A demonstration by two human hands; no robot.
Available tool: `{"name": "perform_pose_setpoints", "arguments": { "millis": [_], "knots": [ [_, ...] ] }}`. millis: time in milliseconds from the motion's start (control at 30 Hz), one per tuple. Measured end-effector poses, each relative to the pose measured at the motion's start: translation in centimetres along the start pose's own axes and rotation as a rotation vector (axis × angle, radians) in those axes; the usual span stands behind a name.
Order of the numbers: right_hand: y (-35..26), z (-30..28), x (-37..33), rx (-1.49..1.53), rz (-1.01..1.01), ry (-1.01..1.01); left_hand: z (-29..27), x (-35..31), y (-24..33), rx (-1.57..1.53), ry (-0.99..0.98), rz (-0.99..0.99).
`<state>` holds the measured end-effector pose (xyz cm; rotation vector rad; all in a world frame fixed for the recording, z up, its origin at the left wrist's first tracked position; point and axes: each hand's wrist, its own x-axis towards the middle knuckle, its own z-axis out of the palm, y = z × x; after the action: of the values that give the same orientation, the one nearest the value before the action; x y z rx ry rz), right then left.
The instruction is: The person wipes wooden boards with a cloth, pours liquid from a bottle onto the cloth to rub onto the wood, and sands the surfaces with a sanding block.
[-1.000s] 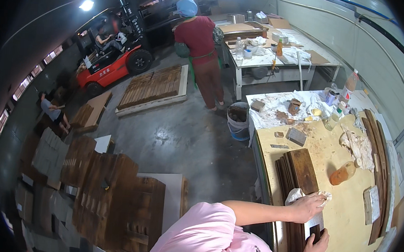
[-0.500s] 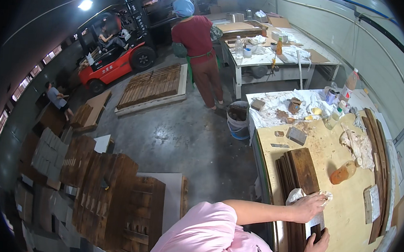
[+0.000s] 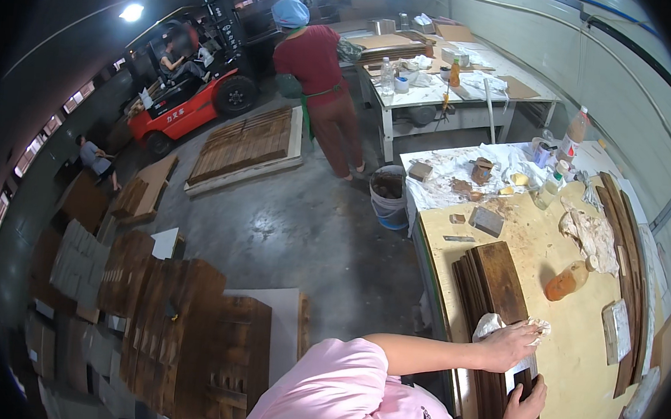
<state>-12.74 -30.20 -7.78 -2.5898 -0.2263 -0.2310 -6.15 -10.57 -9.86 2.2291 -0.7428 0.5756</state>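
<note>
Lengthwise along the near edge of a yellowish workbench [image 3: 579, 347] lies a stack of dark wooden boards [image 3: 501, 272], its far end reaching beyond both hands and its near part running beneath them. Some long brown strips [image 3: 620, 276] lie along the opposite side of the bench. Across the middle of the stack rests the left hand [image 3: 506, 347], its fingers closed over a crumpled white cloth [image 3: 489, 326] that pokes out on either side. Nearer the body, the right hand [image 3: 522, 413] sits at the stack's outer side, thumb parted from the fingers; how firmly it presses, I cannot tell. An orange-tinted bottle [image 3: 568, 283] lies just beside the stack, and between the hands shows a small white patch [image 3: 523, 368].
</note>
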Motion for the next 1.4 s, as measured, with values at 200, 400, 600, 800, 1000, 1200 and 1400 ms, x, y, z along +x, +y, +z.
{"name": "perform_pose_setpoints", "arguments": {
  "millis": [200,400,600,800,1000,1200,1400],
  "knots": [
    [-0.2,-0.1,0.0,-0.003,0.002,0.011,0.3,-0.1,-0.2,0.007,0.013,0.008],
    [-0.3,-0.3,0.2,0.014,0.022,-0.008,0.0,0.6,0.5,0.049,0.045,0.007],
    [-0.8,-0.6,0.4,0.042,0.042,0.006,-2.7,4.7,3.0,-0.533,-0.406,-0.367],
    [-1.5,-1.0,0.4,0.048,0.051,0.019,0.1,4.0,2.4,-0.160,-0.420,0.060],
    [-0.8,-0.7,0.2,0.001,0.052,-0.006,-1.3,3.3,0.3,0.066,-0.478,0.068],
    [-0.9,-0.7,0.1,0.004,0.054,0.007,-3.9,3.2,-3.1,0.189,-0.388,-0.065],
    [-1.0,-1.0,0.1,0.033,0.068,-0.020,-5.3,3.4,-6.7,0.235,-0.290,-0.175]
  ]
}}
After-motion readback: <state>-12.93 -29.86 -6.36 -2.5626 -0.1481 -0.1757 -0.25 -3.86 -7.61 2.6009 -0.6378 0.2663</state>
